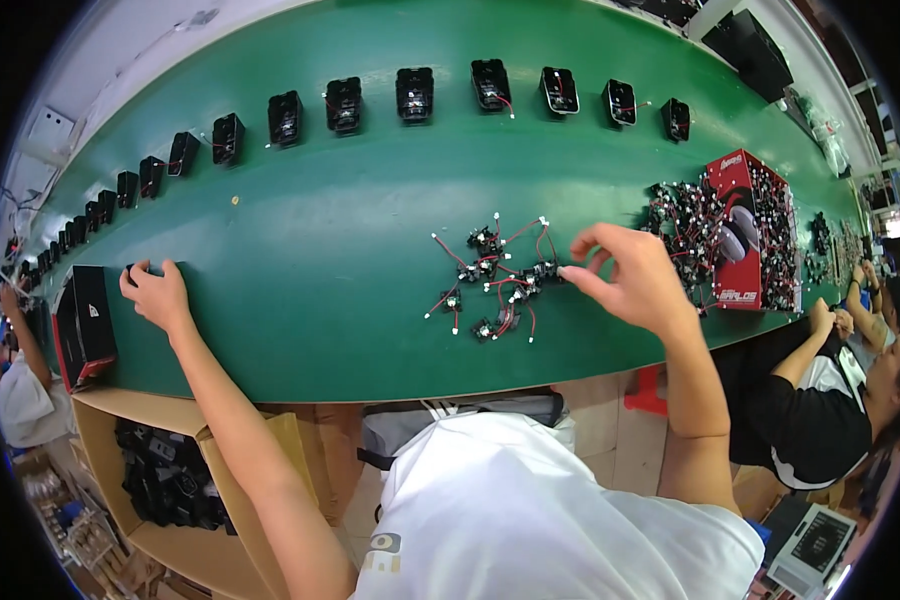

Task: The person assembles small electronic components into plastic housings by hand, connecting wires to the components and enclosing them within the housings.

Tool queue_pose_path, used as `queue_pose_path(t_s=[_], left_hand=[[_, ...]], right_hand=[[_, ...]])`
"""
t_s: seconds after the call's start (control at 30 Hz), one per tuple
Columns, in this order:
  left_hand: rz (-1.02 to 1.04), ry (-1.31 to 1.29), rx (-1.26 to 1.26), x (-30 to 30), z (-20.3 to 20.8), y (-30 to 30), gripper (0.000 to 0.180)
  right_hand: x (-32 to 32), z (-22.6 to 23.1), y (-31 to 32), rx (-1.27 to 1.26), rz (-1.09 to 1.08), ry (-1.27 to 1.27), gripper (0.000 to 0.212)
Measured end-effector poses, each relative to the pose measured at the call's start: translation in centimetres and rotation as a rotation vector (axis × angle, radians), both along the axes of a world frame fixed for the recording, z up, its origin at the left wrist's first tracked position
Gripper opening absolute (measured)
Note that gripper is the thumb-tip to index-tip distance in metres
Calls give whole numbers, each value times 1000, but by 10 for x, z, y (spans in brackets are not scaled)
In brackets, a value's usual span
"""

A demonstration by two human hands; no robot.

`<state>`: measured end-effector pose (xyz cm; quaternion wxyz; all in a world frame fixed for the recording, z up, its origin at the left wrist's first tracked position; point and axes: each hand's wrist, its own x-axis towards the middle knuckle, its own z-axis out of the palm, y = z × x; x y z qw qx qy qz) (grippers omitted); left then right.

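Note:
My left hand (156,294) is at the table's left, fingers curled over a dark part (156,268) that they mostly hide. Beside it stands a black box with red edges (92,318). Right of the table's middle, my right hand (630,277) has its thumb and index finger apart, at the edge of a loose group of small black parts with red and black wires and white plugs (510,287). The thumb tip is next to the nearest part; whether it touches cannot be told.
Black housings (415,95) form a curved row along the green table (340,230). On the right, a red box (745,245) stands among heaped wired parts (680,225). A cardboard carton (150,405) of black parts sits below left. Co-workers (815,395) sit at the right.

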<state>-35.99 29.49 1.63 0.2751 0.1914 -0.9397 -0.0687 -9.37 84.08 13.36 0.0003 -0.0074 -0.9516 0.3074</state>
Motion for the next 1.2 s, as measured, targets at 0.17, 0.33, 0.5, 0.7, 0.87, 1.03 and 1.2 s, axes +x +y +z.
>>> queue_pose_path(t_s=[0.17,0.33,0.5,0.7,0.87,1.03,1.2], left_hand=[[-352,83,-40,17,16,69,41],[-603,118,44,52,32,139,46],[-695,23,296,98,50,191,44],[-804,1,1082,160,63,225,49],[-1019,-110,1036,206,67,252,54],[-1178,-50,803,223,79,262,55],[-1247,85,906,233,85,265,59]], right_hand=[[9,-40,-6,-94,-59,83,21],[19,-58,-5,-446,-291,192,23],[17,-50,-17,-849,-356,261,24],[17,-38,-47,-965,-297,294,20],[14,-17,-69,-1022,-245,261,14],[12,-2,-97,-864,-95,328,12],[6,-7,-115,-739,-88,436,13]])
